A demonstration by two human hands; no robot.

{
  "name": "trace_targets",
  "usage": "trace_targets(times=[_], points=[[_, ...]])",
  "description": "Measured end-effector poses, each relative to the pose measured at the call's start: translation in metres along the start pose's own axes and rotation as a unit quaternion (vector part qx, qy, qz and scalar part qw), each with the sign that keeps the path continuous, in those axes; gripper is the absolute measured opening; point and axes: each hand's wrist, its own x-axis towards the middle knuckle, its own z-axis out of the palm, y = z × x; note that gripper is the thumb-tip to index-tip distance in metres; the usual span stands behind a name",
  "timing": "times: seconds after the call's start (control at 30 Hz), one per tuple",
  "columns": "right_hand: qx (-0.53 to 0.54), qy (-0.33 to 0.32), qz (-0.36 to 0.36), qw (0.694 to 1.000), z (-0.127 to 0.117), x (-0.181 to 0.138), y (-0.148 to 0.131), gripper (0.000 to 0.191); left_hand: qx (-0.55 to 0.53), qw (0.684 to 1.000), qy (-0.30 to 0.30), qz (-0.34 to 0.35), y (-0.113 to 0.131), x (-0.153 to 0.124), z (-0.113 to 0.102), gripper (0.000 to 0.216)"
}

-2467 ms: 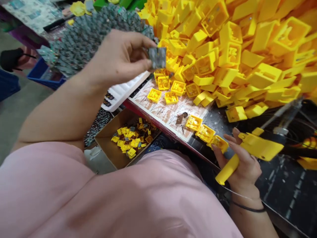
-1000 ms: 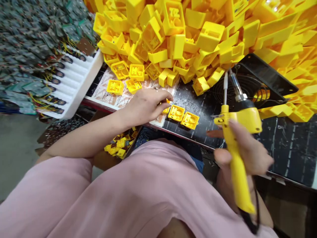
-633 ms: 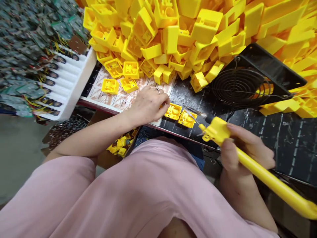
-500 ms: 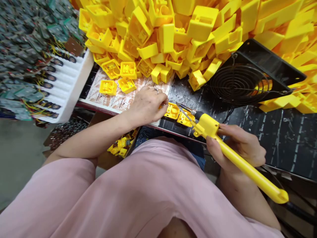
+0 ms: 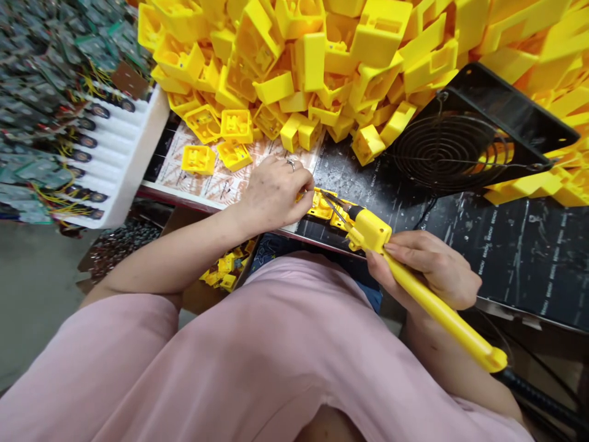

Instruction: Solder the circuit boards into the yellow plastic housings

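Your left hand (image 5: 273,193) pinches the yellow housing (image 5: 321,204) down on the black mat (image 5: 506,245) at the table edge. Your right hand (image 5: 432,270) is wrapped around the soldering iron (image 5: 414,285), its tip at the housing. Best hold the part pinned, fingertips clear of the tip. The mat's repeated white print seems to read BENCH
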Motion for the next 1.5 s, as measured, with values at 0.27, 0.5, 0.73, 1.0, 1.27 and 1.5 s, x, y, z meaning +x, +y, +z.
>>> trace_targets(times=[0.27, 0.5, 0.73, 1.0, 1.27, 1.5], points=[[-0.019, -0.02, -0.057, 0.998, 0.0, 0.006, 0.003, 0.029, 0.035, 0.999, -0.015, 0.01, 0.0, 0.001, 0.001, 0.027], [-0.003, 0.018, 0.021, 1.0, -0.012, -0.002, 0.002, 0.027, 0.007, 1.0, -0.024, 0.001, 0.0, 0.002, 0.0, 0.029], [-0.008, 0.017, 0.022, 1.0, -0.006, -0.003, 0.002, 0.032, 0.041, 0.999, 0.003, 0.023, 0.001, 0.001, 0.005, 0.027], [-0.029, 0.058, 0.094, 0.993, -0.005, -0.011, 0.001, 0.052, -0.11, 0.993, 0.013, -0.047, -0.007, -0.009, -0.007, 0.022], [0.006, 0.049, 0.063, 0.997, -0.014, -0.021, 0.014, 0.064, -0.096, 0.995, 0.026, -0.003, -0.002, -0.017, -0.005, 0.026], [0.043, -0.038, 0.013, 0.998, -0.024, -0.007, 0.008, 0.031, -0.04, 0.999, -0.004, 0.004, 0.003, -0.015, -0.01, 0.028]])
